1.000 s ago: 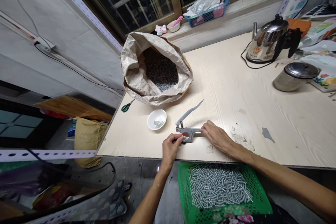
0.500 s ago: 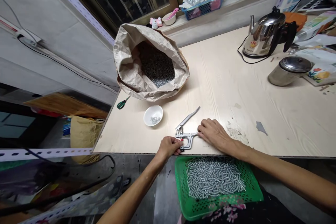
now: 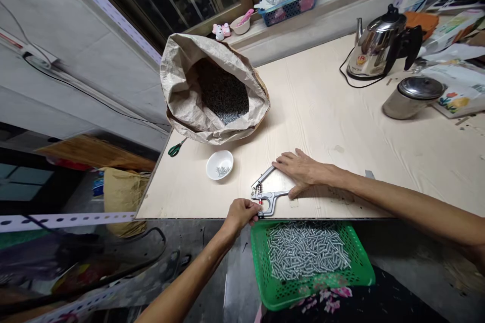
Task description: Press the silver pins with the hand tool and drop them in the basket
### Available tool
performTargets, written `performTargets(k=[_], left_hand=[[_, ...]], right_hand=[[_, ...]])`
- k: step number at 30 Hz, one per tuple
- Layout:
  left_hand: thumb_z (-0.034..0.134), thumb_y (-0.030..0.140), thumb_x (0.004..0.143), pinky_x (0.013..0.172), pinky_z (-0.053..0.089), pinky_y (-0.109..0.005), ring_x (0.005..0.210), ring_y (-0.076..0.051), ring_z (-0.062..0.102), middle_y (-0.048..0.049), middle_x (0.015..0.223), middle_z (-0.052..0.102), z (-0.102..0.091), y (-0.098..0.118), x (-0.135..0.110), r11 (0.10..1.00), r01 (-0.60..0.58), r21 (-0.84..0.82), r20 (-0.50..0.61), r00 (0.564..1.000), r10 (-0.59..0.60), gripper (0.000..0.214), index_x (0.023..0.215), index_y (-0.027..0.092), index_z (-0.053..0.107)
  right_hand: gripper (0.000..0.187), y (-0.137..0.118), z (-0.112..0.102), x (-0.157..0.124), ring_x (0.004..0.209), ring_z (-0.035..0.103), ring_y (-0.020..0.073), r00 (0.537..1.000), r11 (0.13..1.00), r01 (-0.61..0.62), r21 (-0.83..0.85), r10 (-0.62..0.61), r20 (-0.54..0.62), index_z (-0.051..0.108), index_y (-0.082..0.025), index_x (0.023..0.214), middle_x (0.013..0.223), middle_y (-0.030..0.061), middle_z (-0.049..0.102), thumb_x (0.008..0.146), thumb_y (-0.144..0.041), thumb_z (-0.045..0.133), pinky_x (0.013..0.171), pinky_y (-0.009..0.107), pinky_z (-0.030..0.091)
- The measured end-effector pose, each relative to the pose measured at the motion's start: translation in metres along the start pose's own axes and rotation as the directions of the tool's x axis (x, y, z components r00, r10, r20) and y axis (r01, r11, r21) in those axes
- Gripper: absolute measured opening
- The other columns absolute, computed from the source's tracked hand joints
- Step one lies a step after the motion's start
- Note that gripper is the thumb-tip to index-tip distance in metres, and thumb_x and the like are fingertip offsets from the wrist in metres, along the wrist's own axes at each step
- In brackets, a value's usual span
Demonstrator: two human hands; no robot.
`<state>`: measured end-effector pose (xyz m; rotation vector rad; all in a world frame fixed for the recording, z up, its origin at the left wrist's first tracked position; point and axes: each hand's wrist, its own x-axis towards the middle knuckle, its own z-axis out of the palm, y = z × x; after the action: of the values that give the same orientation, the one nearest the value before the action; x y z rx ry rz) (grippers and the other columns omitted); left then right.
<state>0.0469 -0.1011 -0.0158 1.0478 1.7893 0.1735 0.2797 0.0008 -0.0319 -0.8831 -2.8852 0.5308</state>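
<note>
A pair of grey snap-fastener pliers (image 3: 271, 195) lies at the table's front edge, its jaws to the left and its handles spread in a V. My right hand (image 3: 301, 167) spans both handles, fingers over the upper one and thumb against the lower. At the jaws, my left hand (image 3: 242, 211) pinches thumb and forefinger together by the red-tipped part; whatever sits between the fingertips is too small to make out. Behind the jaws is a white bowl (image 3: 213, 170) with several small silver screw-like pieces. Below the table edge, a green basket (image 3: 361, 257) holds a heap of similar pieces.
An open woven sack (image 3: 174, 75) of small dark metal pieces stands at the back left, with green-handled scissors (image 3: 176, 149) near it. A steel kettle (image 3: 375, 43) and a lidded metal canister (image 3: 411, 98) are at the right. A blue basket (image 3: 293, 9) rests on the sill.
My right hand has gone from the lower handle's end to spanning both handles, and the upper handle has come down towards the lower. My left hand stays at the jaws.
</note>
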Motion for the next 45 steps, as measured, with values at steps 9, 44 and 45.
performTargets(k=[9, 44, 45], left_hand=[[0.063, 0.023, 0.076, 0.046, 0.038, -0.021, 0.037, -0.008, 0.047, 0.0040, 0.043, 0.056, 0.000, 0.004, -0.003, 0.999, 0.027, -0.016, -0.008, 1.000, -0.027, 0.017, 0.065, 0.010, 0.064], [0.069, 0.031, 0.078, 0.096, 0.043, -0.043, 0.114, -0.028, 0.048, -0.0131, 0.128, 0.051, 0.024, 0.047, 0.014, 0.275, -0.627, 0.728, 0.223, 0.597, 0.771, 0.061, 0.130, 0.016, 0.041], [0.069, 0.032, 0.078, 0.095, 0.043, -0.043, 0.111, -0.027, 0.049, -0.0134, 0.125, 0.053, 0.023, 0.051, 0.018, 0.256, -0.628, 0.735, 0.259, 0.609, 0.750, 0.062, 0.130, 0.015, 0.041]], right_hand=[[0.070, -0.012, -0.010, -0.009, 0.100, 0.046, 0.0288, 1.000, 1.000, -0.014, -0.022, 0.014, 0.006, 0.048, -0.019, 0.125, 0.112, 0.0109, 0.058, 0.066, -0.047, 0.074, 0.088, 0.046, 0.030], [0.078, -0.025, 0.014, -0.031, 0.102, 0.050, 0.0280, 0.980, 0.992, -0.116, 0.049, 0.122, -0.155, 0.041, -0.012, 0.131, 0.114, 0.0149, 0.057, 0.068, -0.041, 0.077, 0.092, 0.045, 0.037], [0.074, -0.027, 0.012, -0.032, 0.100, 0.051, 0.0279, 0.975, 0.988, -0.152, 0.029, 0.154, -0.161, 0.045, -0.011, 0.126, 0.111, 0.0150, 0.057, 0.067, -0.042, 0.077, 0.088, 0.043, 0.040]])
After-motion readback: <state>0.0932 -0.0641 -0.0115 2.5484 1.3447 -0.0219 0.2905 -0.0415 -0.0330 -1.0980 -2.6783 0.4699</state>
